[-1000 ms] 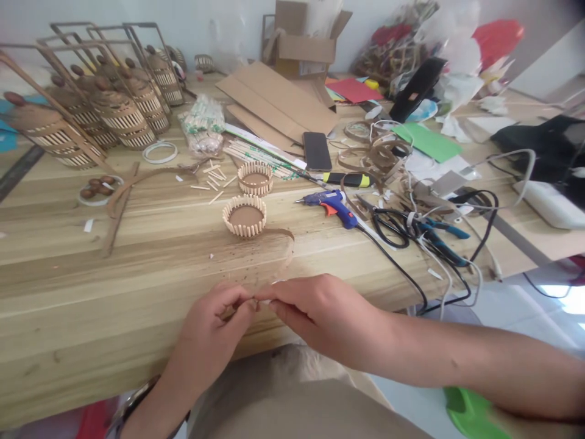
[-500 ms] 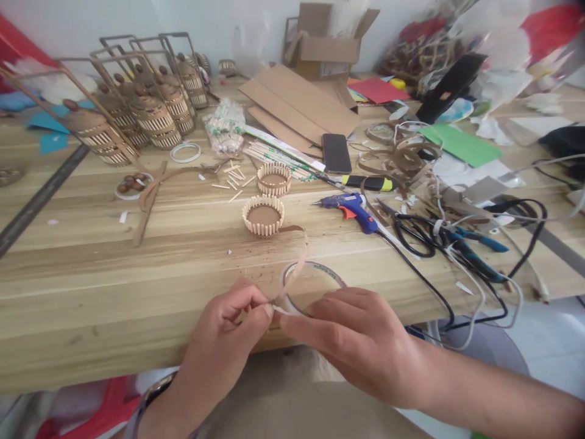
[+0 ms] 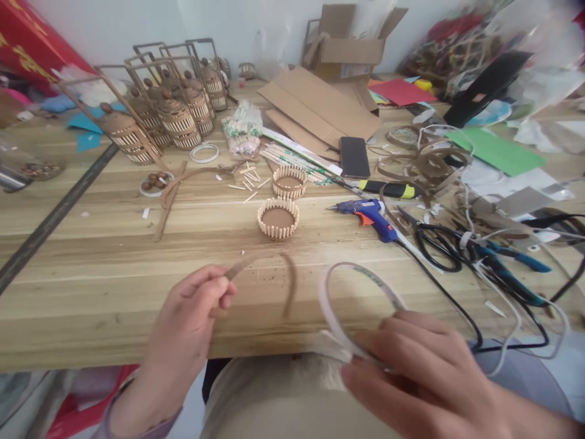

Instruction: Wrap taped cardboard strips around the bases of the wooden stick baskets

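Observation:
My left hand (image 3: 189,317) pinches one end of a thin brown cardboard strip (image 3: 289,286), which arches over the wooden table (image 3: 91,274) near its front edge. Off to the right, my right hand (image 3: 429,372) grips a white double-sided tape ring (image 3: 340,305), held tilted above the table edge. The two hands are apart. Beyond the strip stand two small round baskets of short sticks, the nearer basket (image 3: 278,217) with a brown base and the farther basket (image 3: 289,182) behind it.
A blue glue gun (image 3: 368,213) with a black cord, scissors (image 3: 434,241) and blue pliers (image 3: 512,256) lie to the right. A phone (image 3: 354,157), flat cardboard (image 3: 315,107), stick bundles (image 3: 242,128) and finished lantern cages (image 3: 173,116) fill the back.
My hands have drawn apart: the right one carried the tape ring right and toward me, the left one kept the strip's end. The view shifted left.

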Available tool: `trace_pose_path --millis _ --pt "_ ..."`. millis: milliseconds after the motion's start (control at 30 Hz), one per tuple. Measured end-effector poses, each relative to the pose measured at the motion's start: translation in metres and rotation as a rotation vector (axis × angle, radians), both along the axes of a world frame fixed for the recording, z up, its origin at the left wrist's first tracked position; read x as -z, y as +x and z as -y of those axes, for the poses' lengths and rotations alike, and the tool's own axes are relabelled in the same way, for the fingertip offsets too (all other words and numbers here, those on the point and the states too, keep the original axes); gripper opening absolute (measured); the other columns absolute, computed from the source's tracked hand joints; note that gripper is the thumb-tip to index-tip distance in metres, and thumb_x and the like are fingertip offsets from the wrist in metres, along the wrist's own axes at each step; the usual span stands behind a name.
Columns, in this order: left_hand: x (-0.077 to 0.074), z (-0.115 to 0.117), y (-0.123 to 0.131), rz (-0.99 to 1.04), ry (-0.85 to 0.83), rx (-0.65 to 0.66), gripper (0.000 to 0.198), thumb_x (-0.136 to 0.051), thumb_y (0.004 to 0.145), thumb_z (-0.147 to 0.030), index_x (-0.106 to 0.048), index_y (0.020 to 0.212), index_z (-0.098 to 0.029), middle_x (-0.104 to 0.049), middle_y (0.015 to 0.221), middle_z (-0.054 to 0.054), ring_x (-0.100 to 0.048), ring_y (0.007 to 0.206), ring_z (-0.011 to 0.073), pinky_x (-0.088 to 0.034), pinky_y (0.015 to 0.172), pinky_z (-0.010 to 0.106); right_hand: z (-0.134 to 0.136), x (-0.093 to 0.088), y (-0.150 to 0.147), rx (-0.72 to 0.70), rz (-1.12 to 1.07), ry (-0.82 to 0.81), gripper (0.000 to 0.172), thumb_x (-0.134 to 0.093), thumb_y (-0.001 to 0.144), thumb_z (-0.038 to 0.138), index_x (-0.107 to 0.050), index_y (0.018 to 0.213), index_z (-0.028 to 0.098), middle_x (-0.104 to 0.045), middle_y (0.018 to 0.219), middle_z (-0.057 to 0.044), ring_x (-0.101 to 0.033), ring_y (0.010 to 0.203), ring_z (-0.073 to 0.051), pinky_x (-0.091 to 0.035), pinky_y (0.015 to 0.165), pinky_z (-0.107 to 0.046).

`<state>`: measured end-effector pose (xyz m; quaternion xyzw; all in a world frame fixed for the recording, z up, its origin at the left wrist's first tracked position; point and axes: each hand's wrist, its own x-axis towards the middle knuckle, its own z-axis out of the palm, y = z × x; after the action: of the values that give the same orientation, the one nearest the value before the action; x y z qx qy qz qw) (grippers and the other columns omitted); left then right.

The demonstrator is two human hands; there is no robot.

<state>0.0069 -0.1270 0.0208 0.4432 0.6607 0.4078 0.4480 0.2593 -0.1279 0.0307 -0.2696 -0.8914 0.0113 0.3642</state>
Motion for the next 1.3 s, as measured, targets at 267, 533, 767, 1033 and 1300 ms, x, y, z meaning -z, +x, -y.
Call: trace_pose_path --millis 267,533,767,1033,1300 --pt "-0.014 0.002 0.009 -0.263 0.151 0.549 0.027 -0.047 0.093 -0.029 -0.065 0.074 -0.023 -0.059 0.076 0.0 -0.057 0.077 0.0169 -0.047 0.07 0.027 -0.036 -0.009 -0.02 0.129 0.111 -0.19 0.031 -0.045 0.1 0.038 -0.067 0.114 0.02 -0.054 0.098 -0.013 -0.054 0.092 -0.026 -0.051 0.077 -0.04" --pt "-0.011 0.0 -0.011 -0.381 -0.062 0.591 0.033 -0.045 0.094 -0.038 -0.06 0.07 -0.022 -0.062 0.077 0.001 -0.058 0.075 0.018 -0.045 0.068 0.028 -0.045 0.002 0.004 0.133 0.185 -0.404 0.025 -0.047 0.098 0.03 -0.06 0.079 0.02 -0.052 0.092 -0.009 -0.05 0.092 -0.026 -0.047 0.077 -0.041" --pt "0.007 -0.013 -0.006 -0.728 -0.099 0.623 0.026 -0.047 0.089 -0.025 -0.056 0.065 -0.02 -0.061 0.07 0.002 -0.056 0.078 0.0217 -0.043 0.073 0.034 -0.041 0.018 0.024 0.294 0.449 -0.228 0.029 -0.045 0.098 0.029 -0.061 0.076 0.02 -0.051 0.082 -0.009 -0.047 0.085 -0.028 -0.046 0.076 -0.044" --pt "0.03 -0.013 0.01 -1.199 0.18 0.493 0.005 -0.061 0.085 -0.019 -0.065 0.086 -0.016 -0.063 0.093 0.011 -0.051 0.095 0.0333 -0.045 0.079 0.049 -0.04 0.037 0.007 0.406 0.637 -0.052 0.017 -0.064 0.084 0.021 -0.06 0.068 0.02 -0.057 0.08 -0.01 -0.05 0.084 -0.029 -0.042 0.068 -0.038" --pt "0.043 -0.001 0.03 -0.985 0.53 0.645 0.026 -0.05 0.088 0.0 -0.064 0.106 -0.012 -0.061 0.107 0.011 -0.054 0.097 0.0258 -0.053 0.086 0.041 -0.04 0.041 0.008 0.399 0.64 -0.101 0.019 -0.062 0.087 0.022 -0.058 0.068 0.02 -0.057 0.079 -0.009 -0.05 0.082 -0.027 -0.042 0.069 -0.037"
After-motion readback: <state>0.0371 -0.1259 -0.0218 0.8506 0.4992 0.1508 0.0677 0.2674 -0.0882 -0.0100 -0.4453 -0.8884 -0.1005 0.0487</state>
